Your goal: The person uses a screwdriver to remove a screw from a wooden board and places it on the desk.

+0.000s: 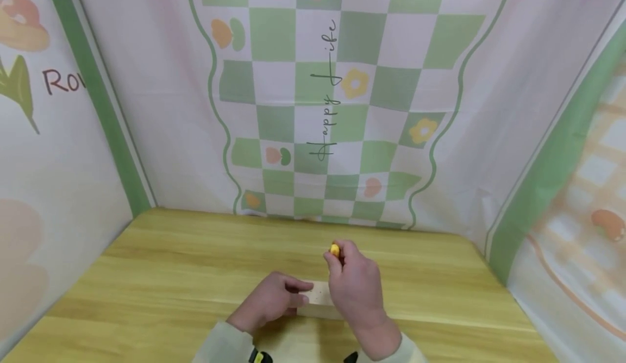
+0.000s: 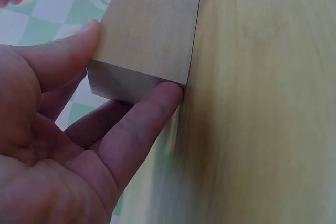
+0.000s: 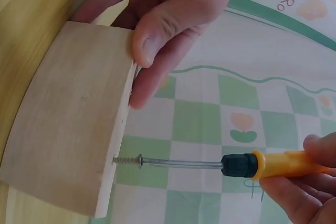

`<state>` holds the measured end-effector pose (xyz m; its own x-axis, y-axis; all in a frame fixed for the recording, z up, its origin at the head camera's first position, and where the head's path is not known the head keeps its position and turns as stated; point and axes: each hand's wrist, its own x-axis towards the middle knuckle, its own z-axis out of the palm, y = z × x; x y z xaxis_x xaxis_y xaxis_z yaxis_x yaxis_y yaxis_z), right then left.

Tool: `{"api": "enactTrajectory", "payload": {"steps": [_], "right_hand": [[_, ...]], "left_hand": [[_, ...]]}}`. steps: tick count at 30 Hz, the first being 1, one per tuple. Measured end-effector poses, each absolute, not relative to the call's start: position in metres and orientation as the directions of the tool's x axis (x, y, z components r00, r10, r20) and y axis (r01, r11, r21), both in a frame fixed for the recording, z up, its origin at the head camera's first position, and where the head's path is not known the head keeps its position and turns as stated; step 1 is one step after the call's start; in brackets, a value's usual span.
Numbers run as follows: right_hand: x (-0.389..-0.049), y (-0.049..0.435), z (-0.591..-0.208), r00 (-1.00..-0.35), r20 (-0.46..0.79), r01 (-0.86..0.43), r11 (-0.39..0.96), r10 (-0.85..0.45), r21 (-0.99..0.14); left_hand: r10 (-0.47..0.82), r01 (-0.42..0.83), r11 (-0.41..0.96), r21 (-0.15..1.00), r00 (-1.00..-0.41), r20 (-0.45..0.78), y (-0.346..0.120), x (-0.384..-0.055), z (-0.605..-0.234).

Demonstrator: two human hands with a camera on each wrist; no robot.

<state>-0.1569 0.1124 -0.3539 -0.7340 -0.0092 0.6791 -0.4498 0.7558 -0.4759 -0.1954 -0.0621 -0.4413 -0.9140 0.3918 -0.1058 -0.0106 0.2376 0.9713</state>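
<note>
A pale wooden block (image 1: 319,312) stands on the table, small holes dotting its narrow top face. My left hand (image 1: 271,300) grips one end of it, thumb and fingers on opposite sides, as the left wrist view shows close up. The right hand (image 1: 359,286) holds a screwdriver (image 3: 281,164) by its yellow handle above the block. In the right wrist view its metal shaft meets the head of a screw (image 3: 127,160). That screw stands in the block's top face, much of its thread still exposed. From the head view, the right hand hides the shaft and screw.
Beneath the block lies a wood-grain table (image 1: 195,254). Behind it hangs a curtain (image 1: 318,118) with green and white checks and lettering. More printed cloth panels (image 1: 44,189) flank the table on both sides.
</note>
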Motion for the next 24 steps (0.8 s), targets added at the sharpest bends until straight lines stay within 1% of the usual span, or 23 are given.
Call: {"api": "enactTrajectory", "payload": {"steps": [5, 9, 13, 15, 17, 19, 21, 24], "right_hand": [[-0.161, 0.109, -0.357, -0.685, 0.727, -0.453, 0.806, -0.042, -0.38], [-0.164, 0.109, -0.36, -0.659, 0.747, -0.489, 0.805, -0.088, -0.337], [-0.168, 0.116, -0.356, -0.667, 0.723, -0.564, 0.757, -0.181, -0.33], [-0.171, 0.122, -0.354, -0.689, 0.681, -0.607, 0.711, -0.249, -0.355], [-0.176, 0.131, -0.351, -0.712, 0.621, -0.649, 0.645, -0.327, -0.403], [-0.183, 0.141, -0.348, -0.718, 0.558, -0.684, 0.572, -0.416, -0.453], [-0.189, 0.151, -0.345, -0.715, 0.494, -0.699, 0.494, -0.494, -0.518], [-0.197, 0.166, -0.342, -0.715, 0.414, -0.672, 0.391, -0.563, -0.629]], "left_hand": [[0.392, 0.028, 0.258, 0.966, -0.917, -0.078, -0.063, -0.194, -0.441], [0.394, 0.042, 0.26, 0.965, -0.917, -0.066, -0.063, -0.193, -0.44], [0.401, 0.067, 0.298, 0.952, -0.914, -0.061, -0.063, -0.193, -0.438], [0.406, 0.072, 0.315, 0.946, -0.911, -0.066, -0.063, -0.194, -0.437], [0.411, 0.063, 0.319, 0.945, -0.908, -0.078, -0.063, -0.194, -0.437], [0.414, 0.047, 0.313, 0.949, -0.906, -0.091, -0.063, -0.194, -0.436], [0.416, 0.041, 0.31, 0.95, -0.904, -0.097, -0.063, -0.194, -0.436], [0.415, 0.037, 0.304, 0.952, -0.905, -0.097, -0.063, -0.194, -0.437]]}}
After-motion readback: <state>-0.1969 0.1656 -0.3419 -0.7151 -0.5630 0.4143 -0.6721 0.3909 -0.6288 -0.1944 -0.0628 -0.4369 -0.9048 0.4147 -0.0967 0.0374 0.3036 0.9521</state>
